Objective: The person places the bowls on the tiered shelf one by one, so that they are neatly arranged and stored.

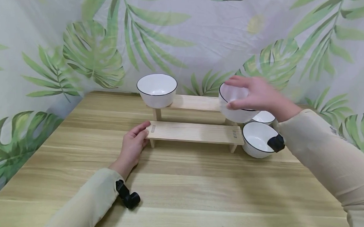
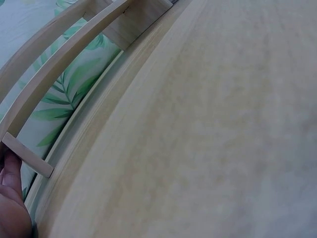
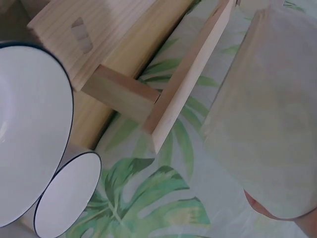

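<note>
On the table [image 1: 178, 188] stands a two-tier wooden rack [image 1: 193, 132], its lower shelf near and its upper shelf [image 1: 196, 103] far. The left hand [image 1: 131, 148] grips the left end of the lower shelf, thumb and index finger visible in the head view; the left wrist view adds what that angle largely hides, a finger beside the end leg [image 2: 28, 154] under the shelf and the long edges of both tiers seen from low down. The right hand [image 1: 259, 96] holds a white bowl [image 1: 240, 115] at the right end of the upper shelf, its fingers at the far rim and its thumb at the near side. From the head, this bowl overlaps the shelf, so any gap is hard to judge; the right wrist view shows a strip of leaf-patterned cloth [image 1: 203, 33] between the shelf and the blurred bowl, which is held above it. A second bowl [image 1: 157, 88] sits on the left end of the upper shelf, clear only from the head. Right of the rack are a near bowl [image 1: 257, 138] and a far bowl [image 1: 264, 117]; the head view has the far one partly covered, while the right wrist view shows more of its mouth, behind the near one's dark rim.
</note>
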`<state>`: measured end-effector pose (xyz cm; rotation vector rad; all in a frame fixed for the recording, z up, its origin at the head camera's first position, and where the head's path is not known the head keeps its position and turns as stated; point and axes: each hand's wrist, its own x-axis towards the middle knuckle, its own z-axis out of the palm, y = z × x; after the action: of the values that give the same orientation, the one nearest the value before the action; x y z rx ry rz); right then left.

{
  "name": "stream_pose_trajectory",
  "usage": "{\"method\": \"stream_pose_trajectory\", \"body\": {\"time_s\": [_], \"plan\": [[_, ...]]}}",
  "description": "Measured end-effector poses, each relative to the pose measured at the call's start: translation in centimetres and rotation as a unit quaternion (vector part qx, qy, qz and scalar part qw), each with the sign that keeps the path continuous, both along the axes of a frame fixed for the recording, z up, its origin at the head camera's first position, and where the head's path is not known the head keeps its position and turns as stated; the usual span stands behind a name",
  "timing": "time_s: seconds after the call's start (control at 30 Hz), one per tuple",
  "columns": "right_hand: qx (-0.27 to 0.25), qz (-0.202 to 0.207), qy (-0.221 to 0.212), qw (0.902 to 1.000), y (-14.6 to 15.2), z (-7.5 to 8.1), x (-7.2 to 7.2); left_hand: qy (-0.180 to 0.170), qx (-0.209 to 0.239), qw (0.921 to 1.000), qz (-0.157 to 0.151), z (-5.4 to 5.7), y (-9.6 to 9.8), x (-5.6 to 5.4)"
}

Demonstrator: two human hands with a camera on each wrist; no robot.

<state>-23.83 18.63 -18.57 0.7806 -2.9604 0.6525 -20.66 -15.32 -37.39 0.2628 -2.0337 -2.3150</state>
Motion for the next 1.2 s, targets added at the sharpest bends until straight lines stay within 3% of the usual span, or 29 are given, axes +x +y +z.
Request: {"method": "stream_pose_trajectory", "body": {"time_s": [0.37,1.2], "plan": [[0.003,0.003,0.021,0.9998,-2.3,-0.2,-1.5,0.001,0.007,1.0,-0.003,-0.1,0.1,-0.1],[0.003,0.01,0.013,0.9999,-7.5,-1.1,-5.1,-0.005,0.01,0.9999,-0.006,-0.1,-0.1,-0.1]]}}
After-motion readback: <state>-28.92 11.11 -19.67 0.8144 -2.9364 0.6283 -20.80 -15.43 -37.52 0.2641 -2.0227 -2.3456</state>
